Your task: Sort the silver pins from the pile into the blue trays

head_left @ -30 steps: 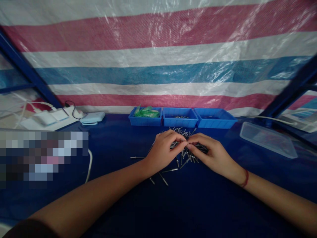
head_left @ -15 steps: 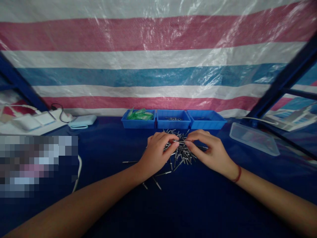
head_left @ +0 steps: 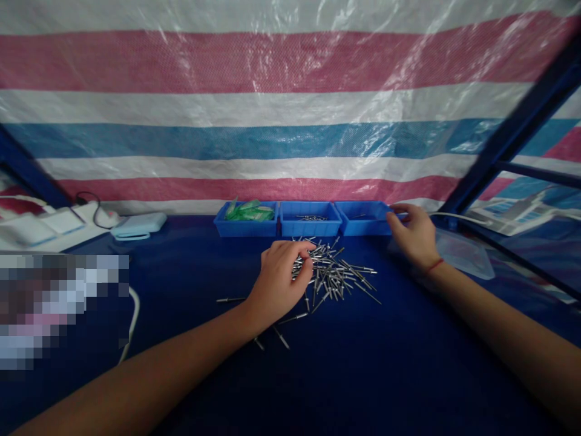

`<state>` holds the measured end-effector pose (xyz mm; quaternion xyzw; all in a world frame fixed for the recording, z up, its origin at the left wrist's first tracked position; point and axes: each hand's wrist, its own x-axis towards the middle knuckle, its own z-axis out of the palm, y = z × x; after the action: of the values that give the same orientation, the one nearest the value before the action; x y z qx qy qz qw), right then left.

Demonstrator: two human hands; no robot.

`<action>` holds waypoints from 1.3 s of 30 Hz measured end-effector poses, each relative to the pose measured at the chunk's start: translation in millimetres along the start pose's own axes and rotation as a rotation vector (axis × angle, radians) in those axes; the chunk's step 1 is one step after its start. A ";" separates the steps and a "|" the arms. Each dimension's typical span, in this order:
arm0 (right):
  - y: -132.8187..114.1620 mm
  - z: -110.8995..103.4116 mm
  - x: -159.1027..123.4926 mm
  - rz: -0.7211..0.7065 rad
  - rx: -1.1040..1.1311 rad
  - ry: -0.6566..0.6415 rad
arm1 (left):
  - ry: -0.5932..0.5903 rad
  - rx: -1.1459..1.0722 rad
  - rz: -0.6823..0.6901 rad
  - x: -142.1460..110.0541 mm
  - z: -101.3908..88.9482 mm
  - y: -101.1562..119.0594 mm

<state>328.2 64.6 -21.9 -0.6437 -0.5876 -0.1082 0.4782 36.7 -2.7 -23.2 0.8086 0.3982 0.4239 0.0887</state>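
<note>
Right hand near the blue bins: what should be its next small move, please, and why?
Probably a small shift left, bringing the right hand over the opening of the rightmost blue bin: the hand is at that bin's right end, and a thin piece lies inside. Whether the hand holds anything is not clear.

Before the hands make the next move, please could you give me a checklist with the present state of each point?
1. Right hand at the right blue bin: ok, at its right end.
2. A piece held in the right hand: cannot tell.
3. Left hand at the pile of metal pins: ok, at its left side.
4. All pins gathered together: not ok, a few loose pins lie apart.
5. Middle blue bin uncovered: ok, small metal pieces inside.
</note>
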 end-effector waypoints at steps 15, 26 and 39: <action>-66.7 -2.4 -51.6 -0.418 0.207 -0.325 | -0.323 0.352 0.049 11.4 -20.3 -19.9; -64.8 -1.1 -52.5 -0.409 0.229 -0.363 | -0.283 0.296 0.015 5.6 -11.4 -14.8; -85.6 -9.0 -65.1 -0.573 0.340 -0.457 | -0.137 0.156 -0.010 6.9 -9.1 -8.7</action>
<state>239.8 2.7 -21.2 -0.3729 -0.8440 0.0072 0.3854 27.1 6.3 -17.5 0.8382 0.4270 0.3349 0.0546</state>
